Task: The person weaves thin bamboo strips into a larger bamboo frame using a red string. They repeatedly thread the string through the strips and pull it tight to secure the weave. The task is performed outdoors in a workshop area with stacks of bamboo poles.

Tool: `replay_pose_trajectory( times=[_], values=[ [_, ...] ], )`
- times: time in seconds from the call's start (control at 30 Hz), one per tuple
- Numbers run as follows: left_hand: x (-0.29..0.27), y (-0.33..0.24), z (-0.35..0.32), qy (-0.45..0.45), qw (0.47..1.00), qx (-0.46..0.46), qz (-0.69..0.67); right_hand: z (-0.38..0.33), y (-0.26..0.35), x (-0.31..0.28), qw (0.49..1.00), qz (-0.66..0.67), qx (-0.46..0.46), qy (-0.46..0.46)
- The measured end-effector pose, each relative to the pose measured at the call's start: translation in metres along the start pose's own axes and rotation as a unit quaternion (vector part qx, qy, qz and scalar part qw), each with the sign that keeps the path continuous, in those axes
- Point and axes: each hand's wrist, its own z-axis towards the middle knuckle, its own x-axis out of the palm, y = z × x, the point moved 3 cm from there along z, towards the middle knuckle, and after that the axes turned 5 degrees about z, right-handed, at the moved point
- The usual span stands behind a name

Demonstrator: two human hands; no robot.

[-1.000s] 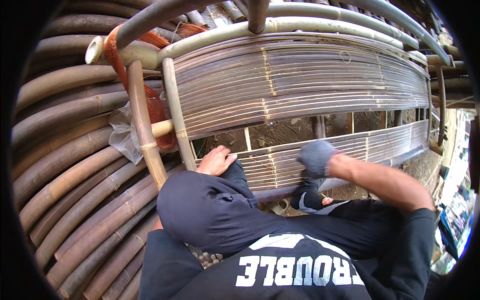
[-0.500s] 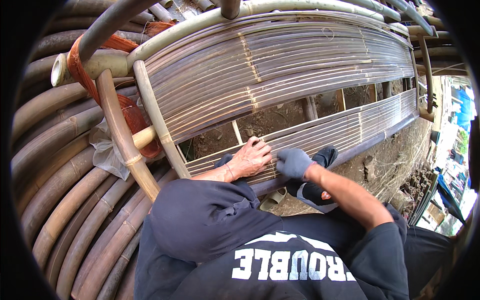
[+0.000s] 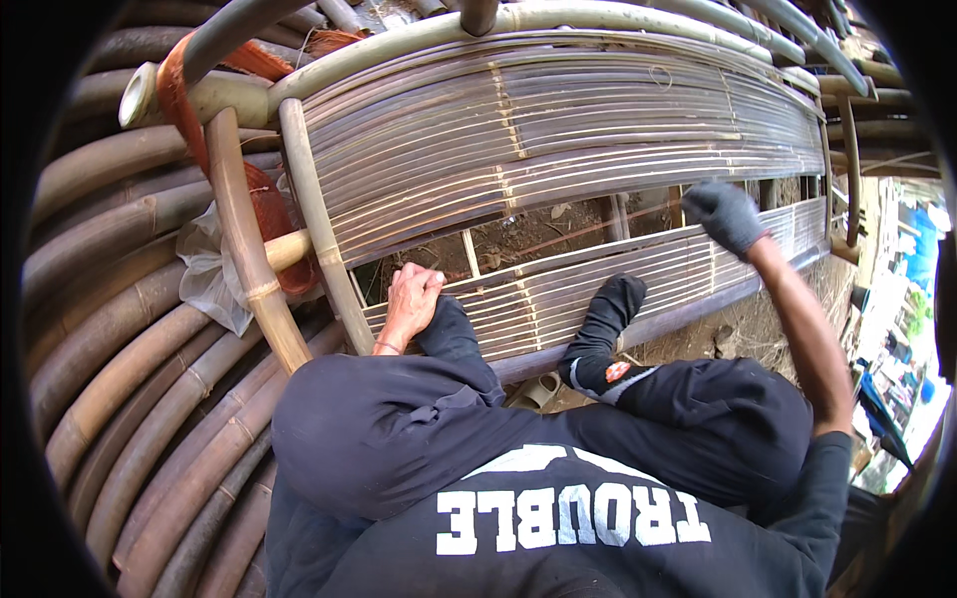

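My bare left hand [image 3: 411, 302] is at the left end of the front band of bamboo slats [image 3: 658, 264], beside the frame's side pole. Its fingers are bent and pressed together; what they pinch, if anything, is hidden. My right hand [image 3: 726, 217], in a grey glove, is closed above the gap at the right part of the bench. Its contents do not show. A thin reddish line [image 3: 598, 231] crosses the gap between my hands, perhaps a cord. Behind the gap lies a wider band of slats [image 3: 419, 149], crossed by pale bindings.
My dark-socked feet rest on the front slats. A thick bamboo rail [image 3: 598, 18] runs behind. Curved bamboo poles [image 3: 130, 369] are stacked at the left. Orange-red cloth [image 3: 271, 224] and clear plastic [image 3: 214, 284] hang by the left post [image 3: 249, 239]. Soil shows through the gap.
My right hand has swung away to the right and farther off, from close beside my left hand. My left hand has shifted left along the slats. My right foot has moved left.
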Motion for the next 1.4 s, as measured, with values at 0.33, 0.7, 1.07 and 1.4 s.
replay_pose_trajectory(
  times=[0.33,0.7,1.07,1.4],
  values=[
    [-0.001,-0.002,-0.008,0.079,0.992,-0.063,0.073,-0.015,-0.009,0.157,0.987,0.134,0.022,-0.081],
    [0.004,0.007,0.01,0.242,0.96,-0.136,0.035,-0.006,-0.008,0.134,0.924,0.353,0.138,-0.057],
    [-0.007,-0.001,0.008,0.269,0.945,-0.181,0.037,0.032,0.058,0.079,0.957,0.285,0.037,-0.027],
    [0.02,0.044,0.019,0.266,0.934,-0.227,-0.068,0.033,0.113,0.107,0.993,-0.029,-0.111,-0.023]
  ],
)
